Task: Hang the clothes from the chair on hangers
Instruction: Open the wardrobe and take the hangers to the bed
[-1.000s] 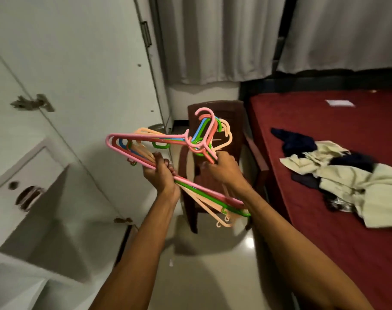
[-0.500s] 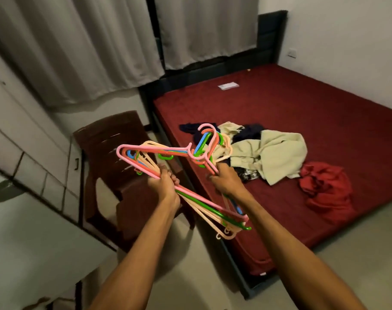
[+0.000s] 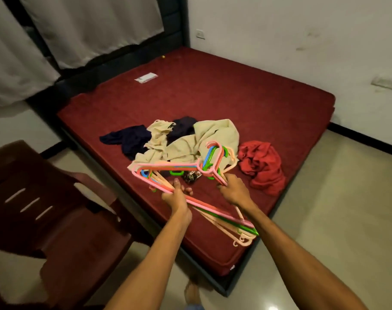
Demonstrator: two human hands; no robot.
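— Where do the hangers [image 3: 166, 166] sit, and who has them?

— Both hands, in the air above the bed's [image 3: 246, 92] side edge; the left hand [image 3: 177, 196] is clenched round the bottom bars of the bundle; the right hand [image 3: 234, 190] is wrapped round the necks just under the hooks [image 3: 213, 156]; nothing is loose.

— Which way does the bundle lie?

— Its long axis slants from the left hand's side down toward the bed's near corner, with the far shoulders hanging low and to the right; the hooks stand up by the right hand, in line with the beige cloth.

— And the clothes [image 3: 190, 139]?

— Heaped on the mattress, not on the chair [image 3: 56, 209], which stands to the left beside that same side edge; the heap lies straight beyond both hands, toward the middle of the bed; a red garment [image 3: 261, 166] lies apart, close to the foot edge.

— Which hand is nearer?

— The right, to both the beige cloth and the red garment; I'd judge it the one to free a hanger or reach forward while the left keeps the bundle.
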